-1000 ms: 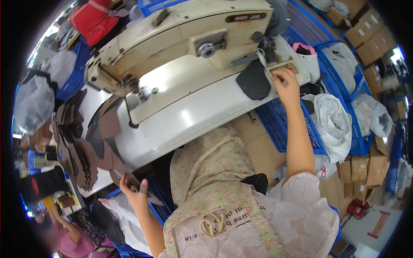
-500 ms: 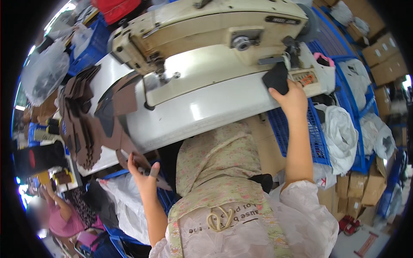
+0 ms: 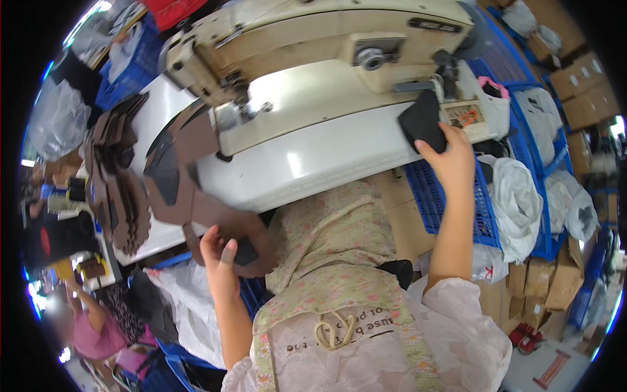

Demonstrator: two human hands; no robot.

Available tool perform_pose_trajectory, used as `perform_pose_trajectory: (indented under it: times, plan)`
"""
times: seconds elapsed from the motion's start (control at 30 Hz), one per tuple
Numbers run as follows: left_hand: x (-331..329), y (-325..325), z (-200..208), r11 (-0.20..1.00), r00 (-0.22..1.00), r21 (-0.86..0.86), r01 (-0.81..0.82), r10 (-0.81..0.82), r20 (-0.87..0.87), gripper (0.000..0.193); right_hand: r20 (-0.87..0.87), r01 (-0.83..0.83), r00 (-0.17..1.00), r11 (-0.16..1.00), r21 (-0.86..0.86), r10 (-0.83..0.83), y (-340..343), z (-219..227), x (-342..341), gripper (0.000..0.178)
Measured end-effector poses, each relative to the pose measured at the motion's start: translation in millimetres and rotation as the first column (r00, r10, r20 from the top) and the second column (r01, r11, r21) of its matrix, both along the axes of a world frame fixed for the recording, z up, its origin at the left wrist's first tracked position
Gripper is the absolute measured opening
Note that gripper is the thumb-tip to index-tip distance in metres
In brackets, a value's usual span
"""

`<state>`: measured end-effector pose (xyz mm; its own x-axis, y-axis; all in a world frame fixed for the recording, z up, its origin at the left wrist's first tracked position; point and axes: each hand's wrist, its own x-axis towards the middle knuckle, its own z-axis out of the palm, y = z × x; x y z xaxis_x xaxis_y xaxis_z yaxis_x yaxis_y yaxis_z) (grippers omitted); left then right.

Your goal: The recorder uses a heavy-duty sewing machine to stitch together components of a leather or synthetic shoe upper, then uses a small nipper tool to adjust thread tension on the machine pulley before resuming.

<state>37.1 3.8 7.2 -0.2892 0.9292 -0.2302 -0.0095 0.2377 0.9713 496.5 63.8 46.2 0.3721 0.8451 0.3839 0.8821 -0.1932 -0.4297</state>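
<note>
My right hand (image 3: 450, 157) grips the near end of a black flat piece (image 3: 421, 117), perhaps a small stack, at the table's right side. Its thumb lies on top and the other fingers are at the right edge. Off the table's front left, my left hand (image 3: 222, 261) is open, thumb and fingers apart. Right behind it, a blurred brown cut piece (image 3: 261, 238) with a black patch hangs past the table edge. Brown panels with black patches (image 3: 163, 176) lie on the table left of the sewing machine's needle area (image 3: 236, 108).
The cream sewing machine (image 3: 300, 39) spans the white table (image 3: 313, 147). Overlapping brown pieces (image 3: 121, 183) lie at the table's left end. A blue basket (image 3: 483, 209) stands below the right edge, beside white bags (image 3: 516, 202). Another person (image 3: 98, 330) sits at lower left.
The brown piece by my left hand has swung out and shows its broad face. My left hand has barely shifted. My right hand has moved slightly right and down, still on the black piece.
</note>
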Motion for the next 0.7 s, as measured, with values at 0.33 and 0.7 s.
perform_pose_trajectory:
  times: [0.33,0.7]
  plan:
    - [22,0,14,0.987,0.914,-0.012,0.163,-0.146,0.378,0.048,-0.194,-0.857,0.499,0.515,0.035,0.844,-25,17,-172,0.073]
    - [46,-13,14,0.999,0.706,0.041,0.002,-0.03,0.707,0.03,-0.796,-0.712,0.302,0.68,0.178,0.525,-18,-29,-213,0.034]
